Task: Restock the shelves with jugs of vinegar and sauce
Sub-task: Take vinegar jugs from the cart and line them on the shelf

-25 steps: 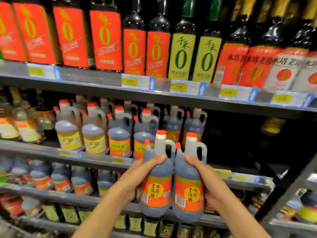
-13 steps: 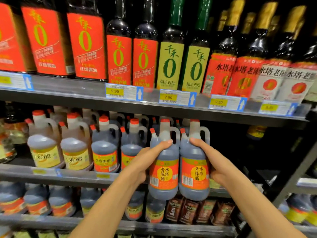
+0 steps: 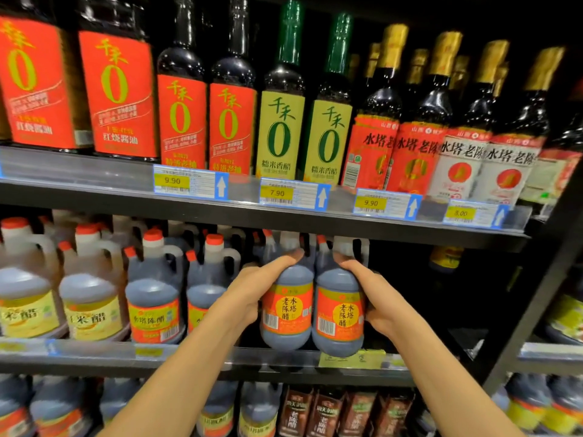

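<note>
At the centre of the frame the left hand wraps the outer side of the left jug, thumb laid across its shoulder, while the right hand curls round the outer side of the right jug in the same way. The two dark vinegar jugs press flank to flank, so each hand seems to serve as one wall of a clamp and the pair can travel as a single block, orange labels facing out as they should on display. They hang just above the front lip of the middle shelf, their bases not plainly set down, and their red caps reach up near the underside of the upper shelf, so headroom looks tight; a level push inward probably suits better than any lift. Just left of the left wrist stands a row of dark jugs, and further left the pale rice-vinegar jugs, close enough that the left knuckles have little room. To the right of the right hand the bay opens into a dark empty gap, bounded by the black upright post at the right of the frame; that gap seems the natural place for this pair.
</note>
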